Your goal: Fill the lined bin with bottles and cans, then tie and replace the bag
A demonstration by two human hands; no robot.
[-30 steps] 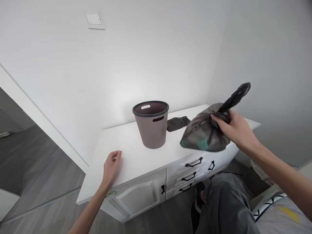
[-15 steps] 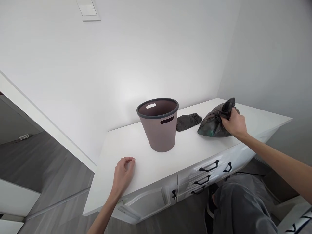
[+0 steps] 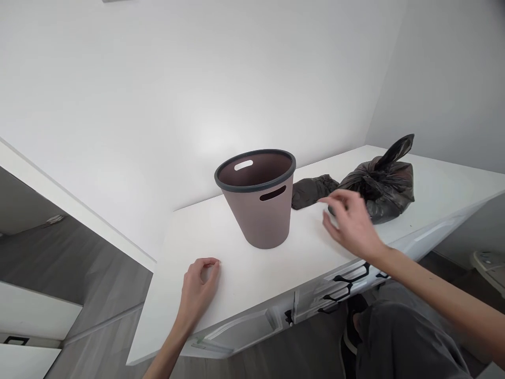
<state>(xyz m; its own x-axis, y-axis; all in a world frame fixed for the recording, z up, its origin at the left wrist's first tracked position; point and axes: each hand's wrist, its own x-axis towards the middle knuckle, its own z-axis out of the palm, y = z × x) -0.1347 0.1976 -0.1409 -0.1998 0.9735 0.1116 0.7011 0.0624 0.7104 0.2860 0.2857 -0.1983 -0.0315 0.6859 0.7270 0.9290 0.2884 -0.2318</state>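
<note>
My left hand [image 3: 200, 284] rests on the white cabinet top near its left end, thumb and fingertips touching in a ring, with nothing visible in them. Above the counter, in front of the bags, is my right hand [image 3: 352, 223], its thumb and fingers apart and holding nothing. A mauve trash bin [image 3: 258, 218] with a dark rim and cut-out handles stands upright between my hands. Right of it lies a folded black plastic bag [image 3: 310, 192], partly hidden by the bin. A full, knotted black garbage bag [image 3: 390, 192] sits farther right, partly behind my right hand.
The white cabinet [image 3: 232, 284] has doors and drawers with black handles [image 3: 353, 273] below its front edge. A white wall [image 3: 189, 105] rises directly behind it. My trousered leg [image 3: 406, 337] is close to the cabinet front at lower right.
My right hand has let go of the knotted garbage bag and moved left, toward the bin. The bag now sits on the counter. My left hand stays nearly still; the view has shifted slightly.
</note>
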